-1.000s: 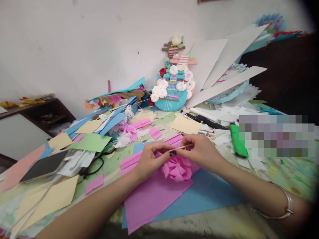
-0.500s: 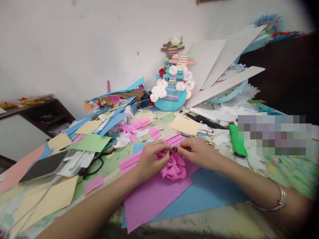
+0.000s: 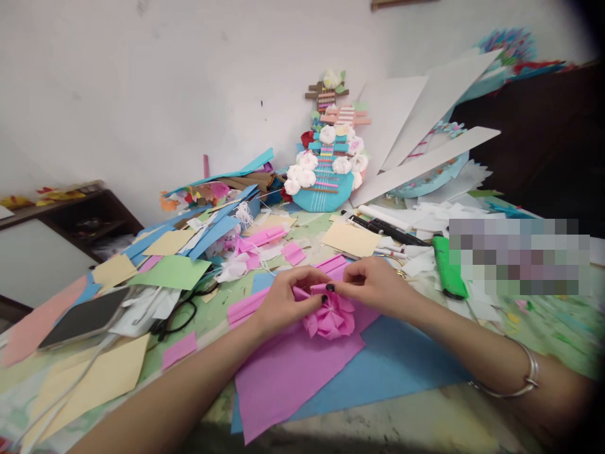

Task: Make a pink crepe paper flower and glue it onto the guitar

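Note:
A pink paper flower (image 3: 333,320) with folded petals sits just in front of my fingers. My left hand (image 3: 289,296) pinches the flower's back petals from the left, thumb toward me. From the right, my right hand (image 3: 373,285) grips a petal edge between thumb and index finger, close to the left fingertips. Beneath them lies a sheet of pink crepe paper (image 3: 283,384), with a folded pink strip (image 3: 246,307) along its far side. Blue paper (image 3: 397,359) spreads under the pink sheet. Part of the flower is hidden behind my fingers.
To the left lie a phone (image 3: 82,317), glasses (image 3: 177,318) and coloured paper sheets. Scissors (image 3: 394,263), black markers (image 3: 378,228) and a green tube-shaped thing (image 3: 449,268) are beyond my right hand. A blue paper lute with white flowers (image 3: 324,183) leans on the wall.
My fingertips have parted slightly, and a pink petal edge now shows stretched between them. The flower has risen a little; the sheets beneath have stayed put.

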`<action>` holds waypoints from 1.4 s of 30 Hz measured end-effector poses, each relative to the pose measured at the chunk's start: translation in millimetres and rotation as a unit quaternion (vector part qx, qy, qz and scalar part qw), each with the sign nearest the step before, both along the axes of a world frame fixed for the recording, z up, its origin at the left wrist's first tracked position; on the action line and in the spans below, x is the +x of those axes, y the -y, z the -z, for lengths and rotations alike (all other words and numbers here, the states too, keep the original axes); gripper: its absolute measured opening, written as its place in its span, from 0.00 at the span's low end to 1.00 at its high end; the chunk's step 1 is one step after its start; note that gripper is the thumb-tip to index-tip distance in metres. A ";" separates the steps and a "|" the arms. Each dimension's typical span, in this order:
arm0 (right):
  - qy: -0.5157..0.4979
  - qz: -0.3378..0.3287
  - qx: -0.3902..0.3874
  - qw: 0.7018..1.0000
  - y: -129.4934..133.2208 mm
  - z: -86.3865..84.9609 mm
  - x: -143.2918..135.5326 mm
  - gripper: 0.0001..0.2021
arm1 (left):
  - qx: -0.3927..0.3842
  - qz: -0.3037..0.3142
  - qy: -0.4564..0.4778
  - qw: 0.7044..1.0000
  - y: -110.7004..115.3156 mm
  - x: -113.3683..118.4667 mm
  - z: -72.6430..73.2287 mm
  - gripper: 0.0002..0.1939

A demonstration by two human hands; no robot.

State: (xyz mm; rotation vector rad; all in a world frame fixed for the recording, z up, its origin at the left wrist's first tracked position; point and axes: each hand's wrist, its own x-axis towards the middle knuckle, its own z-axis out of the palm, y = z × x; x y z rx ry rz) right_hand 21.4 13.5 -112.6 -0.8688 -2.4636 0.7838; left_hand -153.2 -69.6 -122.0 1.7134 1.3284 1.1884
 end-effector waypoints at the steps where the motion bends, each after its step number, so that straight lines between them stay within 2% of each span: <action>1: -0.007 0.003 -0.010 1.000 0.3 -0.2 0.2 0.18 | -0.003 -0.003 0.000 1.000 -0.2 0.7 -0.1 0.09; 5: -0.026 0.012 -0.042 0.999 0.7 -0.1 0.0 0.16 | -0.006 -0.016 -0.019 1.000 -0.4 3.2 -0.1 0.09; 12: -0.033 0.009 -0.074 0.997 0.4 1.1 -0.2 0.16 | 0.029 -0.010 -0.068 0.997 0.1 2.0 0.9 0.14; 20: -0.037 -0.006 -0.073 0.997 -1.0 2.2 -0.4 0.21 | 0.060 0.016 -0.091 0.994 2.7 0.1 -3.1 0.12; 24: -0.036 -0.006 -0.046 0.998 -1.3 2.9 0.3 0.22 | 0.054 0.025 -0.053 0.997 2.6 0.6 -3.8 0.08; 29: -0.025 -0.001 0.024 0.999 2.1 1.1 -0.4 0.16 | 0.046 -0.001 -0.052 0.998 0.7 0.5 0.0 0.06; 34: 0.060 -0.019 0.113 0.992 4.9 1.2 1.2 0.14 | 0.055 -0.019 -0.072 0.996 -1.2 -1.3 3.5 0.07; 36: 0.084 -0.021 0.125 0.988 5.2 -0.3 2.9 0.14 | 0.061 -0.023 -0.082 0.994 -1.7 -1.6 4.1 0.07; 42: 0.052 -0.060 0.022 0.997 1.1 -3.0 3.0 0.20 | 0.111 -0.021 -0.121 0.986 -2.1 -0.7 4.7 0.07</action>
